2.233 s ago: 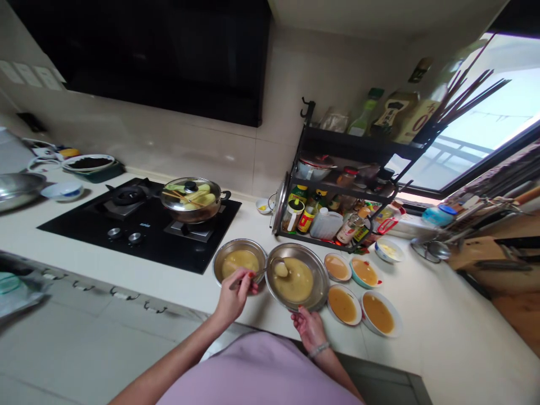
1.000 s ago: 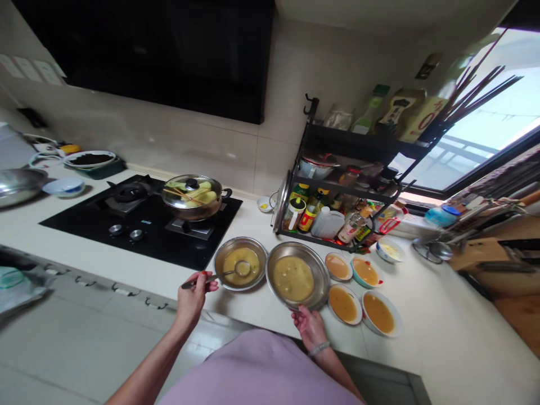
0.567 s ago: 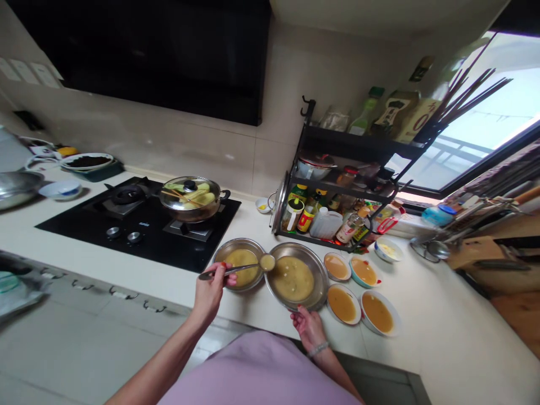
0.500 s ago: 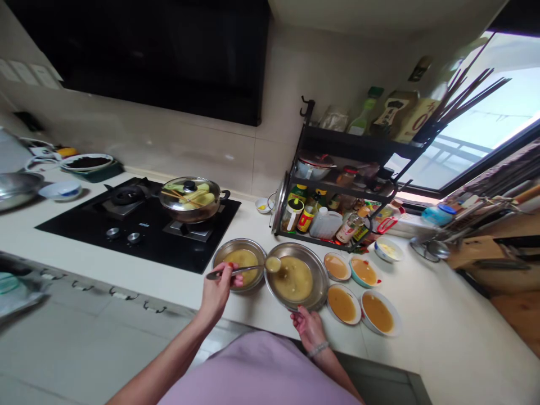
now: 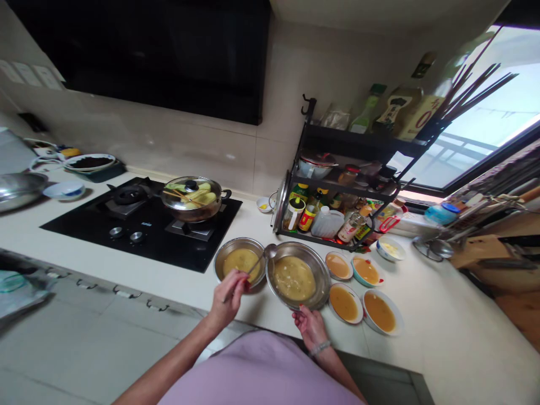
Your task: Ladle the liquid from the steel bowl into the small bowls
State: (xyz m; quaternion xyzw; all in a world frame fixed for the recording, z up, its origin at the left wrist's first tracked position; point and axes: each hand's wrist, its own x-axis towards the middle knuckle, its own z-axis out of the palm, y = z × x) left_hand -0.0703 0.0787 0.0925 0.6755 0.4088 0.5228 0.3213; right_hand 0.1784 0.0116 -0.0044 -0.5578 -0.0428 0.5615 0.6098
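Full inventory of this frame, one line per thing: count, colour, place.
round steel bowl of yellow liquid: 1, silver, counter in front of the hob
larger round steel bowl of yellow liquid: 1, silver, right of the first
long steel ladle: 1, silver, over the gap between the two steel bowls
small bowls of orange liquid: 4, white and teal rims, right of the larger bowl
glass-lidded steel pot: 1, silver, right burner
black gas hob: 1, black, counter left
black wire rack of bottles: 1, black, against the wall
left hand: 1, grip on the ladle handle
right hand: 1, fingers on the larger bowl's near rim
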